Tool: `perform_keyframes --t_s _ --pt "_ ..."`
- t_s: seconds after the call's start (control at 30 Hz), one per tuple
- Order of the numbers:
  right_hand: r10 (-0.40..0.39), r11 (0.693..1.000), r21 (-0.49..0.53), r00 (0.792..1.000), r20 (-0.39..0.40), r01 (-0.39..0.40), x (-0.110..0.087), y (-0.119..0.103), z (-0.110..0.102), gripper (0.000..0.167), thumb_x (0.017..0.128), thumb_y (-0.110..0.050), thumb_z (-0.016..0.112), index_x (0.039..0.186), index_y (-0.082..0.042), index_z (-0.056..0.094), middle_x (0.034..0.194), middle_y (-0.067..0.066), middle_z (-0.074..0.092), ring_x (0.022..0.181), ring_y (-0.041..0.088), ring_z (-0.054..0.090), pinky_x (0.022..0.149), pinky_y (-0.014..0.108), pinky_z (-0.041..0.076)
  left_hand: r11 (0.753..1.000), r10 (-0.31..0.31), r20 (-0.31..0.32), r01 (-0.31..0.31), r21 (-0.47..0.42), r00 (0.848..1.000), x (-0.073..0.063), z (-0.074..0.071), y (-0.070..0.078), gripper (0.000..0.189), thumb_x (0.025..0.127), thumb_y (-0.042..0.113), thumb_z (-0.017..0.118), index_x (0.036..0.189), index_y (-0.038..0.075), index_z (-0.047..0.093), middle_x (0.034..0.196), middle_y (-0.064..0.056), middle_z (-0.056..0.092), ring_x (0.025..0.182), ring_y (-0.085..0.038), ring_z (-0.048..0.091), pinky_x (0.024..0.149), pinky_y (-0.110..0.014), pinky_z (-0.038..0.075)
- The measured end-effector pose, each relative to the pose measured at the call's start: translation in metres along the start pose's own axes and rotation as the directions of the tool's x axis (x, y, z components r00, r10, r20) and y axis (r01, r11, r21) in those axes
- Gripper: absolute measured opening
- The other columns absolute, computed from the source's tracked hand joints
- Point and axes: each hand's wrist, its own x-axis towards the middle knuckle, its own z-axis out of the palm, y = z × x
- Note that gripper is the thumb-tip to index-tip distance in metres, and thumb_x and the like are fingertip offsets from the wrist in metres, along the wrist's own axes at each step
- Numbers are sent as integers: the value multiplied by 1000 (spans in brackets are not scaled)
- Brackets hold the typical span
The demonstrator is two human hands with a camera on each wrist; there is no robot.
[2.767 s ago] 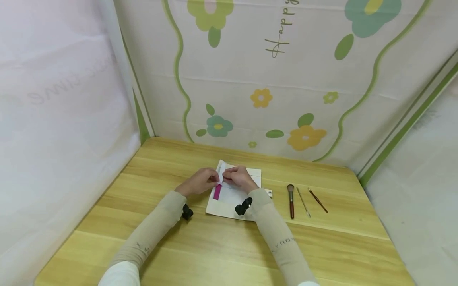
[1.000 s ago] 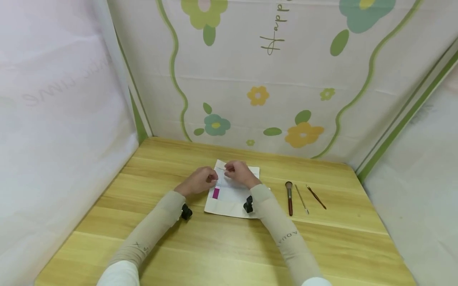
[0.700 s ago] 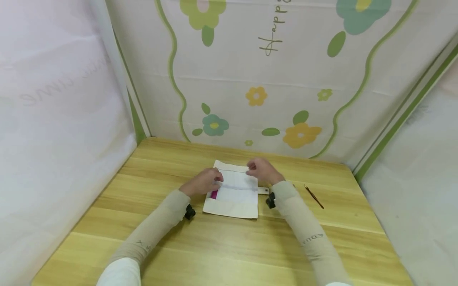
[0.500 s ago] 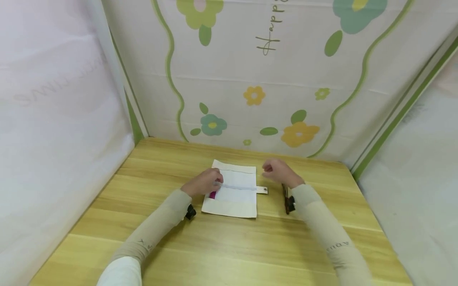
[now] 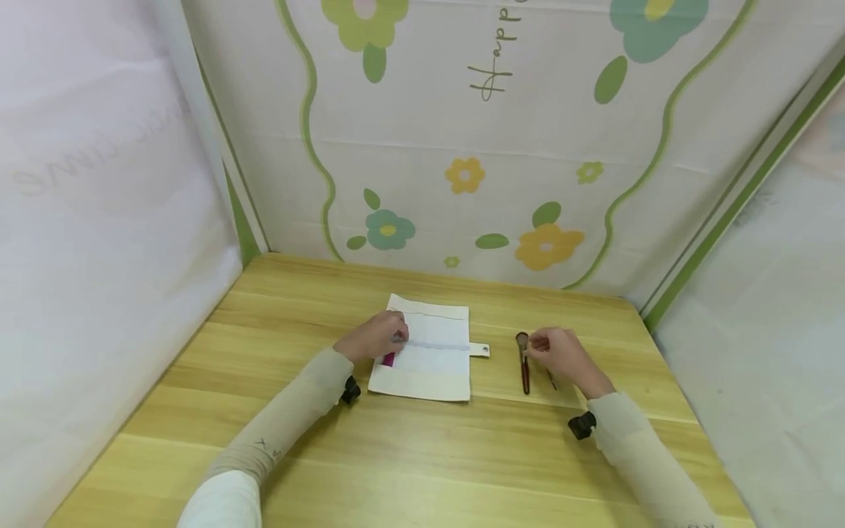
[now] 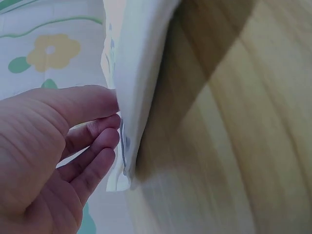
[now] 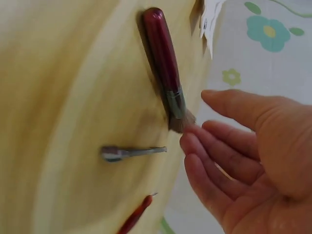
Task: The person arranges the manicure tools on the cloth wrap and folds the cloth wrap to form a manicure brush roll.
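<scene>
A white fabric roll-up case (image 5: 422, 385) lies spread out, with a magenta strip (image 5: 388, 360) at its left side. My left hand (image 5: 376, 337) is over that side, thumb and fingers pinching at the case's pocket edge; the left wrist view shows the fingertips partly hidden behind the fabric (image 6: 139, 68). On the right, my right hand (image 5: 561, 356) hovers with fingers parted and nothing between them, close to a makeup brush (image 5: 524, 370) with a dark red handle. A thin metal tool (image 7: 131, 152) and a slim reddish-brown tool (image 7: 134, 217) lie beyond its fingertips.
A snap tab (image 5: 478, 350) sticks out from the case's right edge toward the brush. The wooden table (image 5: 396, 455) is bordered by a flower-printed cloth (image 5: 409, 169) at the back and white cloth sides (image 5: 119, 220).
My right hand has left the case and travelled right to the tools, first raised, then lower and nearer to me. My left hand stays at the case's left side. The view has shifted slightly.
</scene>
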Motion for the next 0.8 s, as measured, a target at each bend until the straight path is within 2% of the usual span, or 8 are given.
perform_keyframes --t_s 0.17,0.27,0.3,0.37,0.43,0.53,0.7,0.8 --pt "44 999 25 999 -31 -43 -1 1 9 33 98 -18 76 119 7 74 108 20 78 97 32 76 83 44 64 1000 -16 -17 16 -19 1000 0 -1 -4 4 95 3 75 95 4 79 97 -7 70 91 -18 62 91 -35 58" --pt "79 996 37 997 -26 -78 5 -4 12 30 97 -20 76 114 5 76 104 17 79 89 26 75 76 41 63 999 -28 -27 27 -34 999 -1 -2 -5 5 94 2 75 92 5 77 95 -6 69 90 -18 61 90 -35 58" --pt "96 995 33 995 -27 -95 7 -5 13 27 97 -20 77 110 3 78 99 14 79 83 23 73 72 38 62 999 -30 -23 29 -38 999 -1 -2 -4 5 94 2 75 91 5 76 95 -5 68 90 -17 61 90 -35 58" --pt "134 991 26 991 -20 -133 11 -8 12 21 96 -20 77 89 0 77 77 6 72 65 15 63 60 32 54 999 -29 -13 28 -47 1000 -1 -2 -3 5 95 2 74 92 5 76 96 -5 68 90 -17 60 89 -34 57" --pt "167 986 18 986 -3 -167 15 -10 11 33 96 -19 76 67 -7 67 58 -2 55 51 11 45 52 28 42 998 -23 -6 22 -56 1000 0 -1 -2 5 96 1 73 92 5 75 97 -5 68 90 -17 59 89 -34 57" --pt "204 979 5 978 43 -204 20 -13 9 53 94 -17 75 50 -16 45 47 -7 29 44 11 24 48 27 30 997 -27 -6 27 -67 1000 2 0 -1 5 96 1 73 92 5 75 96 -5 67 90 -16 58 89 -33 56" --pt "246 969 -34 964 103 -243 28 -18 8 51 88 -14 74 48 -20 42 45 -9 27 44 10 23 47 27 30 996 -40 -3 40 -82 999 3 1 -3 7 96 1 73 91 6 75 96 -2 66 90 -15 57 90 -32 56" --pt "286 958 -19 951 120 -286 33 -20 8 44 86 -13 74 52 -18 47 46 -5 36 45 11 30 46 27 33 994 -46 2 46 -99 999 3 3 -5 8 96 1 72 92 6 75 96 -2 67 90 -15 58 91 -32 56"
